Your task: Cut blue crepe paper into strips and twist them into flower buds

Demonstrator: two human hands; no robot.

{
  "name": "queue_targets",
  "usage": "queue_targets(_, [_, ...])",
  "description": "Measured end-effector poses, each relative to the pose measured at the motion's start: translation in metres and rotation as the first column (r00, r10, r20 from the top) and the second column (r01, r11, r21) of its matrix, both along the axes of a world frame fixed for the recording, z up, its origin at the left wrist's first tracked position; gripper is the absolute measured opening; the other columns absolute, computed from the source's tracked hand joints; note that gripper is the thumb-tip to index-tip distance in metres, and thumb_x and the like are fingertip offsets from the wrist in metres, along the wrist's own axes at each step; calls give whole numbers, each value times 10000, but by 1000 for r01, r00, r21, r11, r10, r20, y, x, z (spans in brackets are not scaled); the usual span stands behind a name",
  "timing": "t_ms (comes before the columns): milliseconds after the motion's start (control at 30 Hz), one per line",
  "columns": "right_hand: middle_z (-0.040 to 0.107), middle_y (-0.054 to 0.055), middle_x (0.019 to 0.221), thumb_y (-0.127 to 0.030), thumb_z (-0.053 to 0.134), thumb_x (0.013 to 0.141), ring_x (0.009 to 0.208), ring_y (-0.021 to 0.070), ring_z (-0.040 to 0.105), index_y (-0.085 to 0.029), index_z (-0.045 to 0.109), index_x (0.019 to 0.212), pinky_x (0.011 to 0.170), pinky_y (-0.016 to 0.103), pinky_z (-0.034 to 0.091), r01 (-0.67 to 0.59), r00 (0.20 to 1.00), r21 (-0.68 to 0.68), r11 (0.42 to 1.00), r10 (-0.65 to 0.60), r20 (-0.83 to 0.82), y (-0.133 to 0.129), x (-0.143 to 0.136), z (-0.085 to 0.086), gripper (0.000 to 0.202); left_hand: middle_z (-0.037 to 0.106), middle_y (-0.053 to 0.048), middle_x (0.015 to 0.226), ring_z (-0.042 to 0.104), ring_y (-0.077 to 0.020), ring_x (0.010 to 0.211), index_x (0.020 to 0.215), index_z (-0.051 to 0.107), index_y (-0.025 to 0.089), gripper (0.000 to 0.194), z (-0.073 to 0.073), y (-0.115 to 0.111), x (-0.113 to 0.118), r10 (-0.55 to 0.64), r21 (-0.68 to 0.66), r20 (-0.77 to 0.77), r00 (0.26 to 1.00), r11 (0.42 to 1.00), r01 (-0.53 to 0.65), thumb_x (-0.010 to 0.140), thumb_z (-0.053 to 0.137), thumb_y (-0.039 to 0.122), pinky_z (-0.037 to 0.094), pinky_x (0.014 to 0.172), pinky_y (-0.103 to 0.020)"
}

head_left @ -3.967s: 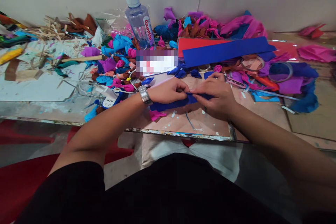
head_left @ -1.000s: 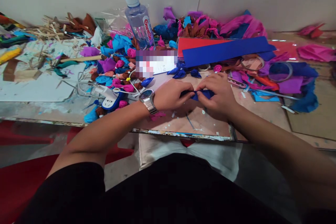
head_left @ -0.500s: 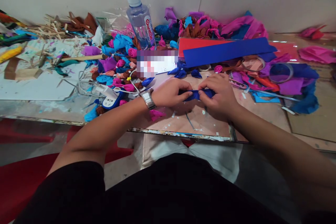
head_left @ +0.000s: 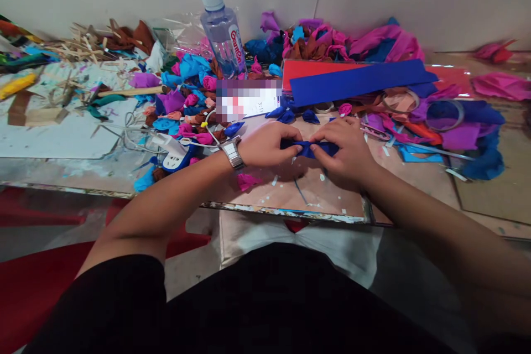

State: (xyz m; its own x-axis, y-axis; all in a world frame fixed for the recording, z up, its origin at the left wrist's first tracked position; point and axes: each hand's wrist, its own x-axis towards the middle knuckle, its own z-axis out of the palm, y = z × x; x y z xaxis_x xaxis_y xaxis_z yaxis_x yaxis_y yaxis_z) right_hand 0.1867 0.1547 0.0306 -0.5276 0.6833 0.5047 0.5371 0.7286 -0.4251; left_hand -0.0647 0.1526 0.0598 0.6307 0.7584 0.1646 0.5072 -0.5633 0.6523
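A small piece of dark blue paper [head_left: 306,150] is pinched between my two hands, just above the table near its front edge. My left hand [head_left: 269,146], with a metal watch on the wrist, grips its left part between thumb and curled fingers. On the right part, my right hand [head_left: 344,149] presses with thumb and forefinger, its fingertips close to those of my left. Folded blue pieces [head_left: 284,114] lie just beyond the hands. Further back, a long blue strip [head_left: 360,83] rests across a red sheet [head_left: 315,71].
Behind my left hand are a lit phone [head_left: 253,102] and a clear bottle [head_left: 224,38]. A power socket [head_left: 173,160] with cables sits to the left among crumpled coloured paper. Tape rings [head_left: 446,116] and paper scraps lie at the right.
My right thumb and forefinger have shifted slightly left along the blue paper, closer to my left thumb. More of the paper's right part shows beneath my right hand.
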Motion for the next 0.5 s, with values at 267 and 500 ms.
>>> queue_targets(267, [809,24,974,-306,700,991,991,282,711,-270,759,1000,1048,529,350,-38,999,16,999,38,15,-1,-1,2,70,773,-20,824,634,-137,716,941,783,169,265,-5,-3,4,-3,-43,38,999,999,4,971,646,394,431,700,-294])
queue_targets(500, [802,21,971,-320,678,1009,1002,283,703,-282,731,975,1099,543,347,-38,999,28,999,37,29,-3,-1,3,73,712,-6,731,558,-122,649,871,769,176,225,-5,-5,5,20,-11,-10,1000,1000,-20,919,636,351,394,650,-284])
